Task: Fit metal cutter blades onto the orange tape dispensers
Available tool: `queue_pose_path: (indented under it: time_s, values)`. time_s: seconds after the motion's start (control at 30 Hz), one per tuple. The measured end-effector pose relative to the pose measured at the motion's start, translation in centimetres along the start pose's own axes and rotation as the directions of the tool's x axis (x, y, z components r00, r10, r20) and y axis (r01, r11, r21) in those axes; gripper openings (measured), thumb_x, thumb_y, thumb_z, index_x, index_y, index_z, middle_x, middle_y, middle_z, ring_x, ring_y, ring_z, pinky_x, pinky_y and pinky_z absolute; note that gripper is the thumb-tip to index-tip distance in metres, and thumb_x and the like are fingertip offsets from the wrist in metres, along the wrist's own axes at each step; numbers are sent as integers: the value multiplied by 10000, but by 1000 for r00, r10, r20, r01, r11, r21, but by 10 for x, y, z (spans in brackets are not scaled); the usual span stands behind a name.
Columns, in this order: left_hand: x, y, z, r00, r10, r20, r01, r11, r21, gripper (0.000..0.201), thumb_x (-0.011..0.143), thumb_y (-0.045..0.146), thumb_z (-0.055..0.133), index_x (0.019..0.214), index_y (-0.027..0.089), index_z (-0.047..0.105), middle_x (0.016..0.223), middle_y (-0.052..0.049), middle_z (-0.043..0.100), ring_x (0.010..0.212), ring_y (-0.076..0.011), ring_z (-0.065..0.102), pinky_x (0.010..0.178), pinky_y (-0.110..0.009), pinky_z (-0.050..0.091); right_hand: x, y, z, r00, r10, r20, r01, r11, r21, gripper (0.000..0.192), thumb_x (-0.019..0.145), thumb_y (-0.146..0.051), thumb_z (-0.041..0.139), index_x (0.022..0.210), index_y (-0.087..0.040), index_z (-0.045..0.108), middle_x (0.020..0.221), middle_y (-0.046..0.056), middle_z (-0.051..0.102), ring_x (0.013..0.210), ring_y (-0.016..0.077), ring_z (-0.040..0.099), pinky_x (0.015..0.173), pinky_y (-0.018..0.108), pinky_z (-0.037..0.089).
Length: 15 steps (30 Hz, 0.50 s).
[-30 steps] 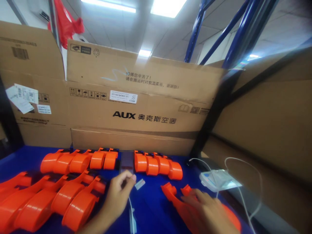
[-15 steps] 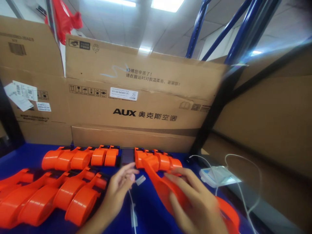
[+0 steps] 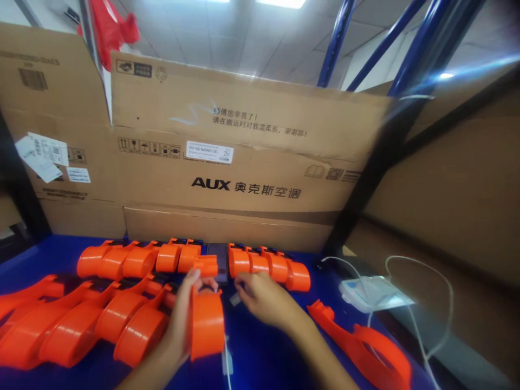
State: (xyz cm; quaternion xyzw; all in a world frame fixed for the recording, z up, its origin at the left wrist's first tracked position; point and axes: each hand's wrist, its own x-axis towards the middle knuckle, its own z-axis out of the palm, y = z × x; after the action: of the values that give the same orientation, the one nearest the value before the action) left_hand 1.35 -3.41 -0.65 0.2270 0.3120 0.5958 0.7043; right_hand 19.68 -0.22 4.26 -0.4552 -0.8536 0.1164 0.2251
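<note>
My left hand (image 3: 187,309) is closed around an orange plastic part (image 3: 208,325), which has a wide round band below and a short stem on top. It is held upright over the middle of the blue surface. My right hand (image 3: 264,298) has its fingers curled together close to a small clear strip (image 3: 235,299); whether it pinches something is hidden. Just beyond my right hand stands the back right row of similar orange parts (image 3: 298,276). A separate orange part (image 3: 365,346) lies to the right of my right forearm.
Several orange parts with black pieces (image 3: 142,336) fill the left side in two rows. A dark flat object (image 3: 219,262) lies between the back rows. On the right are a clear plastic case (image 3: 377,293) and a white cable (image 3: 449,303). A cardboard wall (image 3: 244,216) closes the back.
The orange part has passed from my right hand to my left, which now grips it. My right hand has moved left and forward, with its fingers curled in.
</note>
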Motion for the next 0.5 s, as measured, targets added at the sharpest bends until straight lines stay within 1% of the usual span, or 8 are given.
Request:
queue_pose_path:
  time_s: [0.03, 0.07, 0.13, 0.17, 0.23, 0.3, 0.43, 0.5]
  values:
    - [-1, -2, -1, 999, -25, 31, 25, 1000, 1, 495, 791, 648, 627, 801, 156, 680, 608, -12, 624, 446, -132, 535, 458, -244, 435, -2, 6, 3, 1000, 11, 13, -11, 1000, -10, 148, 870, -122, 583, 860, -200, 708, 785, 30, 715, 708, 176, 657, 611, 236, 421]
    - [-1, -4, -1, 998, -37, 48, 37, 999, 3, 501, 792, 660, 622, 800, 162, 674, 600, -7, 612, 442, -131, 529, 459, -245, 434, -3, 11, 7, 1000, 16, 19, -16, 1000, -17, 188, 835, -92, 600, 924, -209, 717, 852, 42, 732, 762, 188, 674, 624, 236, 421]
    - [-1, -8, -1, 998, -15, 63, 13, 1000, 19, 484, 783, 653, 640, 792, 169, 663, 590, -3, 599, 452, -137, 534, 466, -247, 434, -6, 18, 14, 999, 12, 39, -10, 999, -51, 289, 783, -56, 621, 979, -244, 719, 881, 35, 739, 801, 198, 687, 615, 230, 405]
    - [-1, -9, -1, 998, 8, 64, -10, 1000, 30, 469, 771, 639, 664, 783, 170, 656, 590, -3, 597, 464, -141, 543, 472, -247, 435, -7, 20, 17, 999, 13, 51, -9, 997, -76, 292, 772, -50, 626, 957, -257, 718, 843, 23, 731, 780, 196, 686, 592, 226, 384]
    - [1, -12, -1, 998, 40, 54, -43, 998, 45, 448, 739, 613, 713, 767, 171, 645, 597, -4, 599, 483, -146, 556, 484, -250, 435, -8, 23, 22, 997, 27, 66, -19, 992, -126, 226, 755, -52, 642, 845, -251, 698, 712, 3, 684, 681, 186, 663, 537, 227, 321]
    - [2, -14, 0, 999, 35, 37, -37, 998, 53, 444, 715, 600, 743, 764, 171, 639, 612, -4, 607, 485, -146, 556, 493, -258, 438, -8, 24, 24, 997, 47, 61, -37, 988, -148, 178, 735, -53, 662, 759, -230, 656, 630, -7, 628, 592, 173, 619, 511, 238, 261]
    - [1, -13, 2, 1000, 29, 1, -29, 997, 65, 440, 694, 587, 766, 772, 174, 634, 596, 13, 592, 472, -143, 545, 486, -260, 427, -11, 21, 19, 998, 30, 62, -20, 989, -144, 206, 693, -15, 643, 678, -213, 588, 604, -21, 589, 549, 144, 550, 507, 245, 228]
    - [0, -12, 4, 999, 40, -7, -39, 997, 65, 434, 687, 576, 776, 766, 175, 629, 586, 20, 587, 472, -146, 552, 488, -260, 425, -11, 18, 16, 998, 6, 63, 1, 994, -112, 206, 700, -9, 625, 686, -211, 588, 590, -36, 571, 533, 128, 512, 498, 239, 230]
